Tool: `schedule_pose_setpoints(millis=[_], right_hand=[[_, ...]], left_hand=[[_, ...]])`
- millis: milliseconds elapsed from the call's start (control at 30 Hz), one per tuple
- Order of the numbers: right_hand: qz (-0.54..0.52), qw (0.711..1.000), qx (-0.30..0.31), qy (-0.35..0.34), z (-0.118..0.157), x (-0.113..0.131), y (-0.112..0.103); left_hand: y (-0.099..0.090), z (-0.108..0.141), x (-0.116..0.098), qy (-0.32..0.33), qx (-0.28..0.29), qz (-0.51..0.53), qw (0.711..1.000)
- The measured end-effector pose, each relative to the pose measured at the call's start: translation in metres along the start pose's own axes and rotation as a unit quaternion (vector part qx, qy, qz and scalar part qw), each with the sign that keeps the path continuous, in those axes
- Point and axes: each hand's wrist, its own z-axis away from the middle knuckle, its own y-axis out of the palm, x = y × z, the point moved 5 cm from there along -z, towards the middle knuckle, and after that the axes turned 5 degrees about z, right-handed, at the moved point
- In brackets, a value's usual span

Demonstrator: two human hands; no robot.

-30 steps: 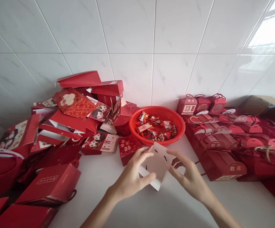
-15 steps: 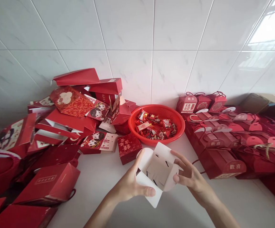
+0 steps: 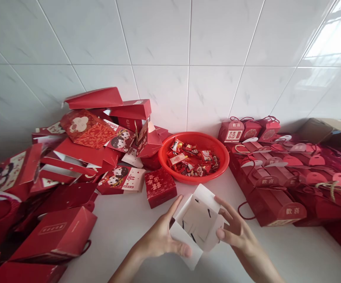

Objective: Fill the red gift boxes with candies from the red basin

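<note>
An unfolded-top paper gift box [image 3: 199,220] is held up between both hands, its white inside turned towards me, with small dark slots or cord ends showing on its inner base. My left hand [image 3: 164,237] grips its left side, thumb over the near flap and index finger along the far left edge. My right hand [image 3: 235,226] holds the right side between thumb and fingers. The outside of the box is hidden. Just beyond it stands a red plastic basket [image 3: 194,182] with several wrapped candies [image 3: 200,157] in it. A small red box [image 3: 160,186] lies left of the basket.
A heap of red gift boxes [image 3: 82,147] rises on the left against the tiled wall [image 3: 158,35]. More red boxes [image 3: 52,232] lie at the near left. Rows of handled red boxes [image 3: 276,202] stand on the right, with a cardboard box [image 3: 314,127] behind. Everything rests on a white counter [image 3: 111,228].
The gift box sits slightly lower in view, and its flaps stand more upright. Both hands keep hold of it. The camera view has shifted a little.
</note>
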Motion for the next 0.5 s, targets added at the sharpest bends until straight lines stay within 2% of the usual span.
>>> schedule_pose_setpoints(millis=[100, 200, 333, 400, 500], right_hand=[[0.011, 1.0, -0.021, -0.014, -0.007, 0.004, -0.003], [0.033, 0.999, -0.016, -0.031, -0.016, 0.013, -0.007], [0.147, 0.988, 0.02, -0.04, -0.018, 0.027, -0.013], [0.223, 0.973, -0.003, -0.06, -0.02, 0.039, -0.02], [0.281, 0.945, -0.093, -0.136, -0.032, 0.07, -0.031]], left_hand=[[-0.006, -0.011, -0.013, 0.033, -0.017, -0.065, 0.997], [-0.013, -0.021, -0.028, 0.058, -0.017, -0.127, 0.99], [-0.021, -0.02, -0.042, 0.061, -0.007, -0.212, 0.975], [-0.023, -0.016, -0.052, 0.062, 0.005, -0.245, 0.968], [-0.028, -0.011, -0.073, 0.068, 0.004, -0.284, 0.956]])
